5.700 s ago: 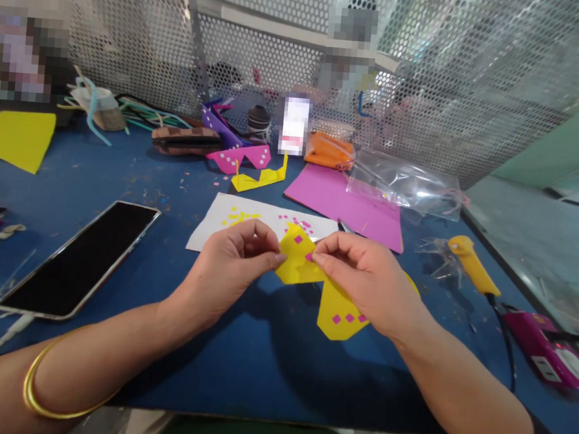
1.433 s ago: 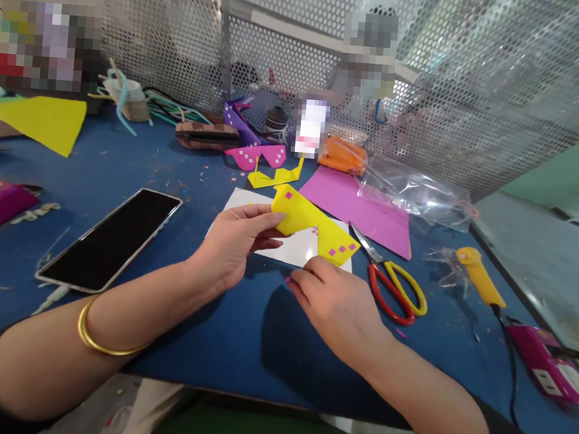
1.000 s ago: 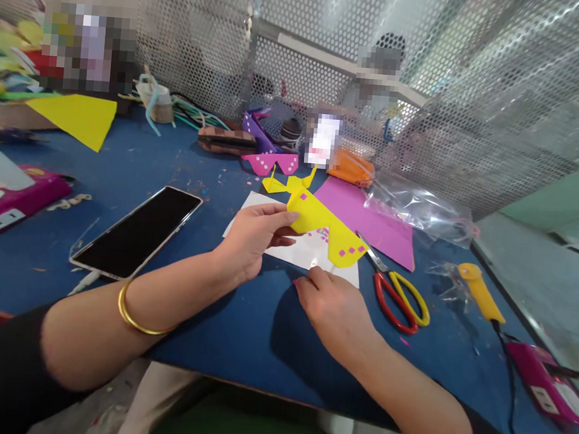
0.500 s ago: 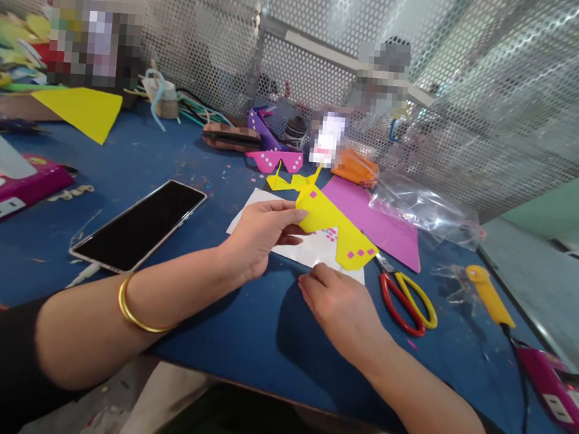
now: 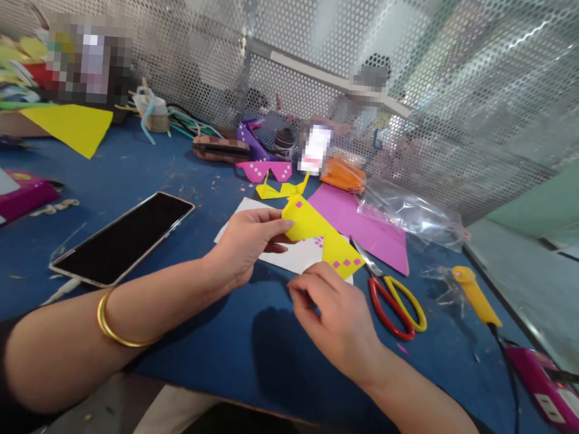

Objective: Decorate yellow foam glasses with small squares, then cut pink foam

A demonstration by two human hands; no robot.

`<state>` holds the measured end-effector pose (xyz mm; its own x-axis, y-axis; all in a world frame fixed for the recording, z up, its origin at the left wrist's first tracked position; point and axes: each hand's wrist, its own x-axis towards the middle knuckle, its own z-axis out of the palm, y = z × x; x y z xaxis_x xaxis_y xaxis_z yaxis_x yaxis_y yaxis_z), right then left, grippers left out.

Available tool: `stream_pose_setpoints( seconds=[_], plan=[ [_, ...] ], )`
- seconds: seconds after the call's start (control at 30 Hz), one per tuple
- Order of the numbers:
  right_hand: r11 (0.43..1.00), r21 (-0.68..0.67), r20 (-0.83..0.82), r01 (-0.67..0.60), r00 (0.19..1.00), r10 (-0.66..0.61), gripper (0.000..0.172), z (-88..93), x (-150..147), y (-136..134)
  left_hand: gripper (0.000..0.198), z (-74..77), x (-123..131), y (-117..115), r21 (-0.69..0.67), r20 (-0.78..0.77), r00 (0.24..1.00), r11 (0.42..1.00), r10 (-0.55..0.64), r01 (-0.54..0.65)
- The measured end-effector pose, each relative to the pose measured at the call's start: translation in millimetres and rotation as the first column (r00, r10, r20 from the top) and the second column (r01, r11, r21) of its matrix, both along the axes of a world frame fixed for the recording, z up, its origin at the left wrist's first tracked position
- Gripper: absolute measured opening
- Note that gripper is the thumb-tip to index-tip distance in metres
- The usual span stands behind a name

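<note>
My left hand (image 5: 248,242) pinches the left end of yellow paper glasses (image 5: 318,236) dotted with small pink squares, held just above the blue table (image 5: 183,168). My right hand (image 5: 334,317) is lifted a little below the glasses, fingers curled and pinched together; what they hold, if anything, is too small to make out. Under the glasses lies a white sheet (image 5: 291,257) carrying several tiny pink squares.
Red-and-yellow scissors (image 5: 393,299) lie right of my hands. A phone (image 5: 122,237) lies at left. Pink paper (image 5: 359,222), a plastic bag (image 5: 410,213), pink glasses (image 5: 266,170), a yellow-handled tool (image 5: 474,295) and a perforated metal screen (image 5: 333,46) surround the spot.
My right hand has lifted off the white sheet and drawn its fingers into a pinch. My left hand keeps the yellow glasses in about the same place.
</note>
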<state>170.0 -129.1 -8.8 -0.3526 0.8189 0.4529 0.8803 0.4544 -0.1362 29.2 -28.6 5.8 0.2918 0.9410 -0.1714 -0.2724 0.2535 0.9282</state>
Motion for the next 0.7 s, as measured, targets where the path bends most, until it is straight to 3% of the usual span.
stream_pose_setpoints(
  seconds=[0.13,0.2,0.27,0.4,0.7],
  plan=[
    [0.995,0.016,-0.459,0.097,0.885,-0.079,0.01,20.1,17,4,0.034,-0.4,1,-3,0.094,-0.091,0.996,0.995,-0.018,0.026],
    [0.984,-0.07,-0.581,0.164,0.795,-0.174,0.01,23.5,28,10,0.044,-0.7,2,-6,0.146,-0.145,0.989,0.987,-0.039,0.06],
    [0.961,-0.236,-0.67,0.145,0.692,-0.269,0.014,22.6,36,17,0.048,-1.7,2,-9,0.189,-0.185,0.98,0.976,-0.073,0.108],
    [0.872,-0.488,-0.749,-0.037,0.53,-0.397,0.019,16.5,40,23,0.033,-4.2,3,-14,0.204,-0.231,0.968,0.968,-0.098,0.146],
    [0.855,-0.517,-0.736,0.034,0.492,-0.465,0.021,13.1,42,21,0.012,2.4,3,-18,0.224,-0.212,0.964,0.953,-0.159,0.206]
  ],
)
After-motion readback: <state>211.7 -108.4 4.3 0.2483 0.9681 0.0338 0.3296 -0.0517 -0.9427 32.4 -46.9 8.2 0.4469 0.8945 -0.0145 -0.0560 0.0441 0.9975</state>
